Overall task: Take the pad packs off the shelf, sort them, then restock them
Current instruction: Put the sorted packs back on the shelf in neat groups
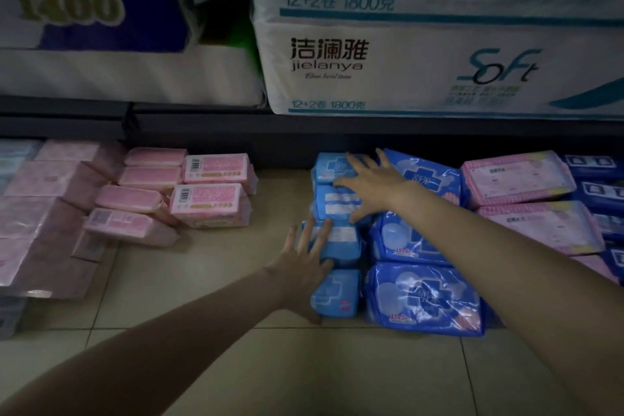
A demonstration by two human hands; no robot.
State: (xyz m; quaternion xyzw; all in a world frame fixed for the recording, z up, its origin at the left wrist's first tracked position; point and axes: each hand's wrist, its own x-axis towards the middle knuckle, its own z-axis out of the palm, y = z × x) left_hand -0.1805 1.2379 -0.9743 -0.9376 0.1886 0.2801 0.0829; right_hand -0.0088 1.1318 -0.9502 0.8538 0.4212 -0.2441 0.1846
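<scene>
While both arms reach forward, the left hand (305,260) lies with straight, spread fingers on a light blue pad pack (337,241) in a column of such packs on the tiled floor (209,280). Right hand (369,184), fingers spread and straight, presses a farther light blue pack (332,204). Dark blue packs (423,297) lie just beside, right; pink packs (211,204) well apart, left. Jielanya tissue bundle (439,67) on the shelf above.

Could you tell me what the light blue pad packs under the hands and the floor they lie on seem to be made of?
Light blue pad packs: apparently thin, soft plastic film with a slight sheen; the wrap wrinkles and puffs at the edges. Floor: probably glazed ceramic tile, beige and smooth, with straight grout lines and a dull reflection.
</scene>
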